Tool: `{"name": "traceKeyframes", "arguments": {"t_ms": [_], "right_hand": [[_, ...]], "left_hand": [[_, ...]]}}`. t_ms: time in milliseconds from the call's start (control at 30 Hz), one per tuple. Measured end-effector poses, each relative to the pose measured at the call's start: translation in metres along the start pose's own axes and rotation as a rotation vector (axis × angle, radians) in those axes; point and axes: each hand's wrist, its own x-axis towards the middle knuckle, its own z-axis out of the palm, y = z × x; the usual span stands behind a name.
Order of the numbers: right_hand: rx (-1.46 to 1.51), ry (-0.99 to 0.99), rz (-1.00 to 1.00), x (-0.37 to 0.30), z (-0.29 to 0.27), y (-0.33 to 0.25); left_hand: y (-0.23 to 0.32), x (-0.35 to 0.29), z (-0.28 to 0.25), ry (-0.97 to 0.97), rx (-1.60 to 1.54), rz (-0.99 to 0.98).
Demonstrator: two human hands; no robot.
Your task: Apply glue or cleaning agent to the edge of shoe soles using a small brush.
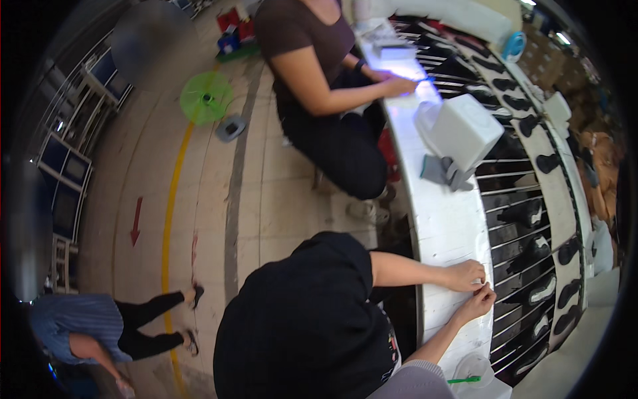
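Both my hands meet over the white bench top (442,229), close to its right edge. My left hand (462,274), on the far side, is closed in a pinch. My right hand (476,306) is pinched too, its fingertips almost touching the left ones. Between the fingertips shows a small white piece (478,281), too small to name. A grey sleeve (419,381) covers the upper part of my right arm. Near the bottom edge, a green-handled tool (465,380) lies by a clear round container (473,366).
Right of the bench runs a metal roller rack (508,312) with dark shoe parts; soles line a pale belt (541,143) beyond. A white box (468,130) and grey glove (444,171) sit farther up. A co-worker (306,66) sits there; another person (80,326) walks left.
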Motion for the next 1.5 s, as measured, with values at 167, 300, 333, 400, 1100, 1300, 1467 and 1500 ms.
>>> {"name": "traceKeyframes", "arguments": {"t_ms": [167,300,333,400,1100,1300,1467,1500], "right_hand": [[0.041,0.061,0.054,0.0,-0.004,0.005],[0.033,0.052,0.038,0.007,-0.024,0.027],[-0.008,0.024,-0.012,0.003,-0.019,0.027],[0.025,0.011,0.016,0.0,-0.011,0.023],[1.324,0.353,-0.198,0.065,-0.113,-0.16],[1.205,0.546,-0.47,0.072,-0.172,-0.203],[1.131,0.374,-0.335,0.053,-0.129,-0.195],[1.109,0.362,-0.293,0.047,-0.121,-0.193]], "left_hand": [[0.007,-0.001,0.002,-0.023,0.001,0.054],[0.02,0.007,0.006,-0.129,-0.009,0.07],[0.019,0.003,0.001,-0.163,0.04,0.049],[0.013,-0.001,-0.005,-0.244,0.086,0.011],[0.179,-0.071,0.015,-0.469,-1.029,-0.26],[0.187,-0.108,0.014,-0.673,-0.979,-0.034],[0.193,-0.079,0.004,-0.606,-0.893,-0.062],[0.192,-0.071,0.005,-0.588,-0.924,-0.047]]}}
